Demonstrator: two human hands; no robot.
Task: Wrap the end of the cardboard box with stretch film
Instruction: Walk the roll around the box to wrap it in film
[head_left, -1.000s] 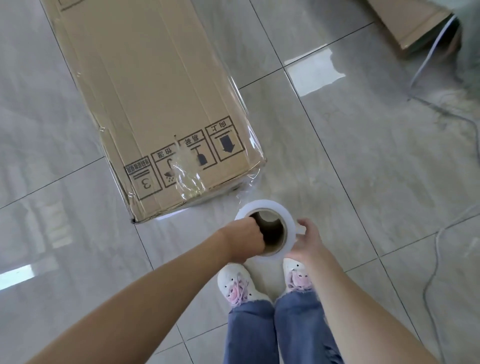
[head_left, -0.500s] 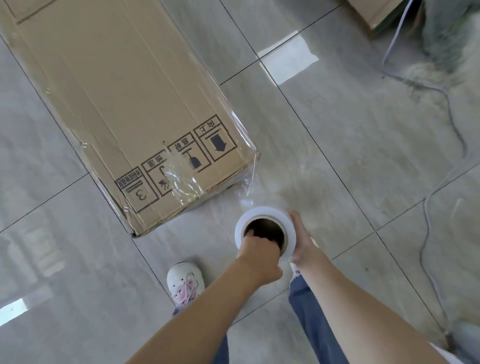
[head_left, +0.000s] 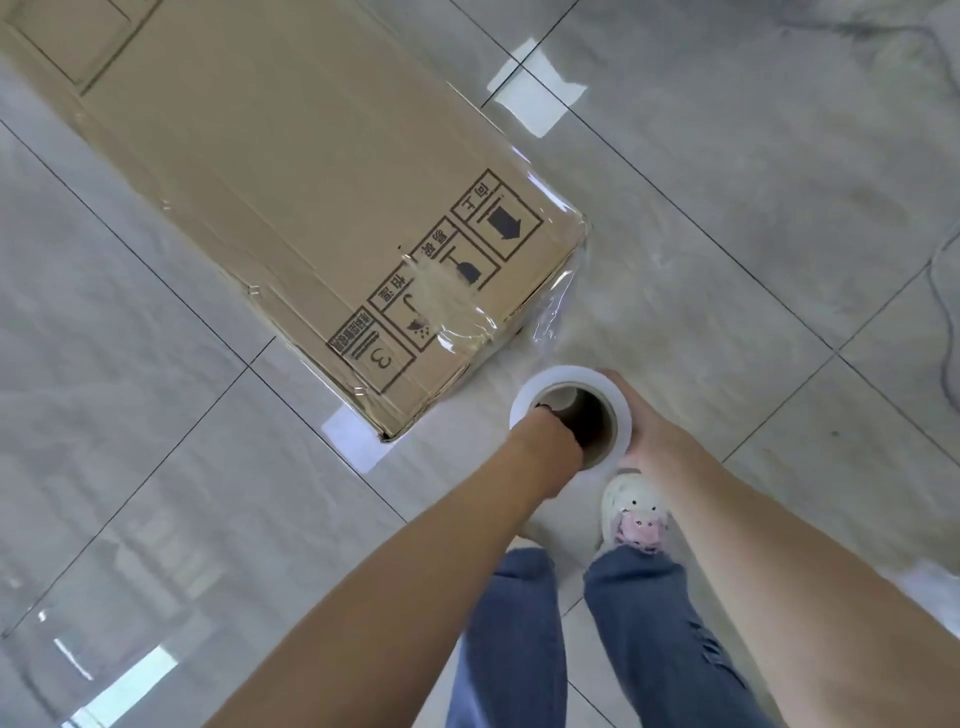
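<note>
Gripping the film roll, both hands face the cardboard box, its end film-wrapped.

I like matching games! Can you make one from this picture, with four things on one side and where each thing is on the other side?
Things:
1. brown cardboard box
2. white roll of clear stretch film
3. left hand
4. white and pink shoe

Places:
A. fingers tucked inside the roll's hollow core
B. lying flat on the grey tiled floor
C. on the floor right under the roll
D. held upright between both hands, near the box's corner

Pairs: 1-B, 2-D, 3-A, 4-C. The right hand presses on the roll's outside.
</note>
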